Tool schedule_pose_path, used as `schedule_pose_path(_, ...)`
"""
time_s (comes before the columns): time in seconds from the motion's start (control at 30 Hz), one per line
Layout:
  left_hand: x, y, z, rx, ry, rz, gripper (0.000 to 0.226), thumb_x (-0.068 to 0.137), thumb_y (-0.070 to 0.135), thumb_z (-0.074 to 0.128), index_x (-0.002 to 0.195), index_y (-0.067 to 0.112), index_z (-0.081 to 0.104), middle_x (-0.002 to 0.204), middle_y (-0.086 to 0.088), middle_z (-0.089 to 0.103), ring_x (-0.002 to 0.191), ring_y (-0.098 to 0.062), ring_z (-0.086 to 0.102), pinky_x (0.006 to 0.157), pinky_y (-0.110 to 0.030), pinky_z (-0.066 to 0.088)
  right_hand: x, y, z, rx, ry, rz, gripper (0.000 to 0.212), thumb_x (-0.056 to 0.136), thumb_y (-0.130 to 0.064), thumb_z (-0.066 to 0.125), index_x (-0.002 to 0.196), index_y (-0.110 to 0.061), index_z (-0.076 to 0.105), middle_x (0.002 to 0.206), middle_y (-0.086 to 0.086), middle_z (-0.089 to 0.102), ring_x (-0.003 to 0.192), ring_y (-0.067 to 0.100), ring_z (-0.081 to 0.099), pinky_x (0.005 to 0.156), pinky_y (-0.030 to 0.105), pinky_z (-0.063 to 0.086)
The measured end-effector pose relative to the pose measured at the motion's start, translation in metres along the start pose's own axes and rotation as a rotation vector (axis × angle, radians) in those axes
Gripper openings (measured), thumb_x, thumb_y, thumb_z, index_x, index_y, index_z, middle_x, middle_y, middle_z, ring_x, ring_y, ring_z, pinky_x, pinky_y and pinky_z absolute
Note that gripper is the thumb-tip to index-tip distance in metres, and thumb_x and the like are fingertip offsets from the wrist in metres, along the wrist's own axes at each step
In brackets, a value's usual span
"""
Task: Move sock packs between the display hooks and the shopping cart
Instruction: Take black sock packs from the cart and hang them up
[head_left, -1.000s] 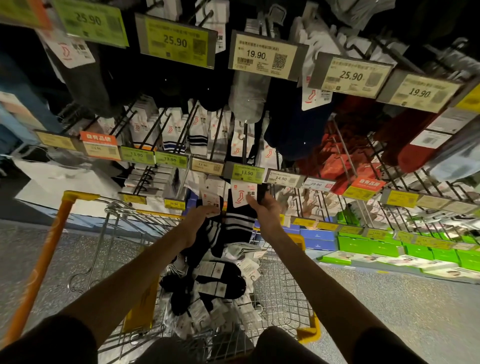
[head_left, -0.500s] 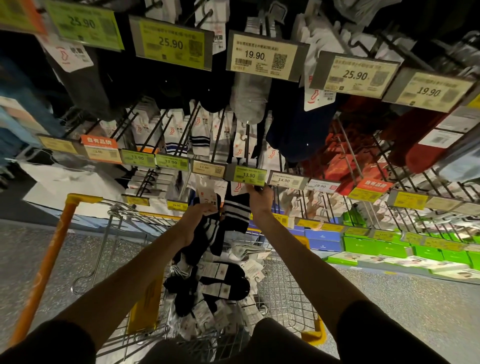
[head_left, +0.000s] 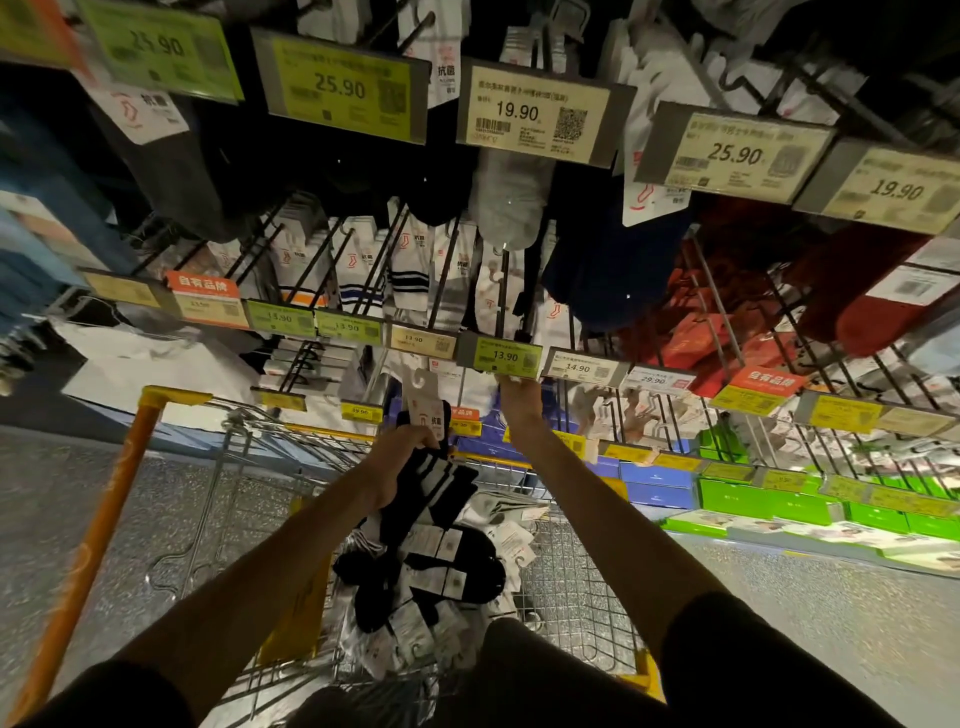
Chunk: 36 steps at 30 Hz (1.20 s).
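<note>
I look over the display hooks (head_left: 500, 299) and the wire shopping cart (head_left: 574, 571), with a heap of sock packs (head_left: 447, 569) in its basket. My left hand (head_left: 400, 460) curls round a black striped sock pack (head_left: 444, 483) above the heap. My right hand (head_left: 519, 408) touches the 13.90 price tag (head_left: 506, 356), and I cannot tell how its fingers lie.

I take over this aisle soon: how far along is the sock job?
Looks done: white packs hang on the display hooks. In hand: the left hand grips a black striped pack above the cart; the right hand reaches up to the 13.90 tag. Left: a pile of packs lies in the cart, so seemingly plenty remains.
</note>
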<state>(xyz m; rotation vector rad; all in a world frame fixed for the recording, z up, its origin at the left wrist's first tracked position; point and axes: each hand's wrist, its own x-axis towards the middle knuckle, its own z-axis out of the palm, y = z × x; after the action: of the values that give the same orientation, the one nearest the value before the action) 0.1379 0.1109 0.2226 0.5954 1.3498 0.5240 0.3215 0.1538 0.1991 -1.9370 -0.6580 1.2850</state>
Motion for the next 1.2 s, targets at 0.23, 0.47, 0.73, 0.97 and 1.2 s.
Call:
schedule_pose_path(0.23,0.001,-0.007,0.015,0.011,-0.045,0.035,0.021,0.092,0.015,0.063,0.113,0.012,0.064,0.097,-0.010,0.071,0.090,-0.027,0.066,0.074,-0.033,0.049,-0.045,0.047,0.006,0.176,-0.292,0.044,0.015,0.097,-0.020,0.058,0.090,-0.012,0.068,0.081,0.003,0.067,0.074,0.017,0.061,0.072,0.028,0.049)
schedule_pose_path(0.47,-0.005,-0.008,0.024,-0.004,-0.180,0.121,0.016,0.088,0.009,0.068,0.104,0.012,0.070,0.094,-0.004,0.077,0.089,-0.023,0.073,0.075,-0.033,0.056,-0.069,0.054,-0.012,0.080,-0.434,-0.171,0.026,0.094,0.004,0.056,0.118,-0.004,0.059,0.107,0.009,0.067,0.092,0.012,0.066,0.082,0.021,0.053)
schedule_pose_path(0.73,-0.003,-0.005,0.033,0.272,-0.024,0.257,0.029,0.095,0.019,0.063,0.122,0.009,0.062,0.107,-0.005,0.064,0.103,-0.021,0.060,0.079,-0.026,0.047,-0.072,0.055,-0.016,0.121,-0.120,-0.317,0.045,0.089,0.012,0.056,0.131,-0.004,0.049,0.124,0.014,0.064,0.113,0.025,0.062,0.092,0.035,0.055)
schedule_pose_path(0.97,0.004,-0.001,0.030,0.366,-0.025,0.200,0.034,0.101,0.018,0.054,0.133,0.010,0.056,0.120,-0.010,0.060,0.103,-0.020,0.055,0.082,-0.031,0.048,-0.066,0.042,-0.018,0.354,-0.200,-0.167,0.030,0.092,-0.007,0.063,0.122,-0.009,0.059,0.109,0.006,0.072,0.100,0.018,0.069,0.087,0.032,0.057)
schedule_pose_path(1.2,0.008,-0.007,0.023,0.379,-0.101,0.229,0.031,0.100,0.017,0.055,0.131,0.011,0.058,0.123,-0.010,0.064,0.108,-0.024,0.062,0.077,-0.024,0.050,-0.044,0.013,-0.023,0.489,-0.138,-0.176,0.008,0.086,-0.006,0.071,0.089,-0.003,0.064,0.086,0.011,0.067,0.084,0.026,0.065,0.077,0.041,0.054)
